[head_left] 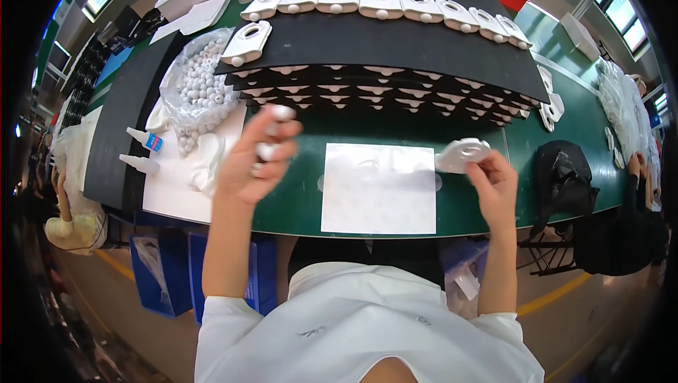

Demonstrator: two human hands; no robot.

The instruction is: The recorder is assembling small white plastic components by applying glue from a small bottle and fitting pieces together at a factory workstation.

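Note:
Several small white balls (283,112) sit between the curled fingers of my left hand (253,160), raised over the table's near left part. My right hand (498,182) pinches the edge of a flat white plastic piece with a round hole (459,154). That piece is over the right edge of a white sheet (378,196) lying in front of me. Beyond my hands, similar white pieces (381,3), each with a ball at its near edge, stand in a row on a black board (395,44). One more such piece (247,42) lies at the board's left end.
Black boards with white pieces between them are stacked under the top board. Left of them is a clear bag of white balls (205,79), near two small glue bottles (146,139). A black bag (563,175) lies at right. Other people sit at both sides.

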